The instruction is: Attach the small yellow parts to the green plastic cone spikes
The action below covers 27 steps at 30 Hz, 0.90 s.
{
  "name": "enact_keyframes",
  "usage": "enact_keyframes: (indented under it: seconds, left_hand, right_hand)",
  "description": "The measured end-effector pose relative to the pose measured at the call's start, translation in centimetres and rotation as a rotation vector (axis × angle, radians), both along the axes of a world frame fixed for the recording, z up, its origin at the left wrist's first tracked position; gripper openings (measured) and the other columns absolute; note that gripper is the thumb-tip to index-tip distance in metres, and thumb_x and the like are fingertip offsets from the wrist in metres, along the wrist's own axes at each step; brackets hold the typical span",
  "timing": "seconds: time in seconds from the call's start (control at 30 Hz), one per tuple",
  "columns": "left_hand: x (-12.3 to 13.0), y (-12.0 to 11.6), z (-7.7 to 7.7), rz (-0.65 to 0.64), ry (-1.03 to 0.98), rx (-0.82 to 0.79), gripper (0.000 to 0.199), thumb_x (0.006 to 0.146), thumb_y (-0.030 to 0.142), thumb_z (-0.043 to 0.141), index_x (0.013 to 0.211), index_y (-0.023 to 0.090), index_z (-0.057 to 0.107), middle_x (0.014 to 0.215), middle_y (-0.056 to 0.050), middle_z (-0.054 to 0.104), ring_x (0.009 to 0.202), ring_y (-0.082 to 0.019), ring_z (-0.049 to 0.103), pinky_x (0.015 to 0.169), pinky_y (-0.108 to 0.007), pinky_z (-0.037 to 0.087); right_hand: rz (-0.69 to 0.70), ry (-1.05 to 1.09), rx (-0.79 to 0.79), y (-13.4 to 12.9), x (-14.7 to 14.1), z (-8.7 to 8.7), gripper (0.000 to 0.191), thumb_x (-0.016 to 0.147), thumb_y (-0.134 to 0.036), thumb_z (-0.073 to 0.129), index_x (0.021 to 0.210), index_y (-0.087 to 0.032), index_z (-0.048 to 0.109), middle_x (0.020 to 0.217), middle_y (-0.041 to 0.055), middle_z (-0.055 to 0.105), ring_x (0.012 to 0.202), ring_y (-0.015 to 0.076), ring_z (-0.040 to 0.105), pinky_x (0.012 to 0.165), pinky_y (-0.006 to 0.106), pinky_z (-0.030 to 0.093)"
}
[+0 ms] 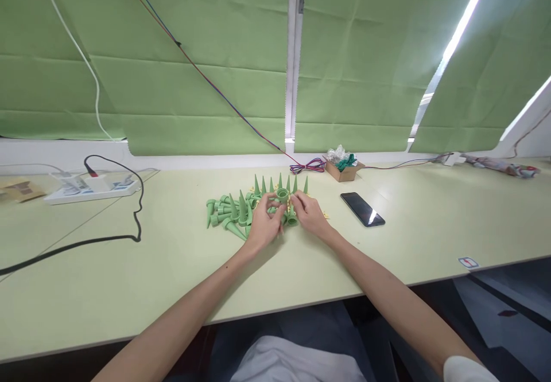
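My left hand point(267, 221) is closed around a green plastic watering spike point(282, 194), its round open end turned up toward me. Close beside that rim, my right hand point(307, 213) has its thumb and fingers pinched together; whatever is between them is too small to make out. Several more green spikes point(232, 227) lie in a pile left of and under my hands. Others stand point up in a row point(264, 185) behind. Small yellow pieces point(326, 216) show among the spikes and just right of my right hand.
Right of my hands lies a black phone point(363, 209). A small cardboard box point(343, 171) with clear plastic and green material stands behind, next to coiled red and blue wire point(307, 166). At the left are a white power strip point(92, 191) and a black cable point(86, 243).
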<state>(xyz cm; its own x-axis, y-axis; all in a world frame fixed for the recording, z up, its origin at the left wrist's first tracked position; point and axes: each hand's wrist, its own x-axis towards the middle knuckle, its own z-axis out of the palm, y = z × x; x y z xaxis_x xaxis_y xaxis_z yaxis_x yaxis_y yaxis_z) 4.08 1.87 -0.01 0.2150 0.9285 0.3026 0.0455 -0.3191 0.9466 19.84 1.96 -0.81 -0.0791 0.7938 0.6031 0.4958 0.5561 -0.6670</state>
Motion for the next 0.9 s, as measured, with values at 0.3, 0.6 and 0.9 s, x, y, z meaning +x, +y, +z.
enact_keyframes:
  seconds: [0.3,0.6,0.9]
  left_hand:
    - [0.0,-0.1,1.0,-0.105,-0.099,-0.227,0.059,0.088,0.071,0.046,0.072,0.015,0.057,0.075,-0.009,0.068,0.038,-0.01,0.054,0.033,-0.023,0.039]
    - [-0.2,0.4,1.0,-0.24,-0.168,-0.364,0.051,0.086,0.066,0.053,0.082,0.015,0.058,0.072,-0.006,0.065,0.039,-0.012,0.056,0.032,-0.024,0.039]
    - [-0.6,0.7,0.5,-0.325,-0.192,-0.358,0.048,0.085,0.065,0.058,0.084,0.016,0.056,0.075,-0.007,0.066,0.043,-0.013,0.058,0.035,-0.024,0.04]
  right_hand:
    - [0.033,-0.037,0.042,-0.1,0.2,0.4,0.028,0.101,-0.037,0.038,0.084,-0.021,0.054,0.067,-0.0012,0.051,0.059,0.014,0.045,0.061,0.026,0.034]
    - [0.064,-0.037,0.036,-0.1,0.3,0.3,0.032,0.1,-0.042,0.039,0.083,-0.021,0.056,0.067,-0.0008,0.053,0.058,0.0135,0.043,0.059,0.026,0.035]
    - [0.075,-0.026,0.003,-0.1,0.5,0.3,0.031,0.1,-0.041,0.038,0.077,-0.022,0.048,0.058,-0.0032,0.045,0.055,0.0139,0.043,0.058,0.026,0.035]
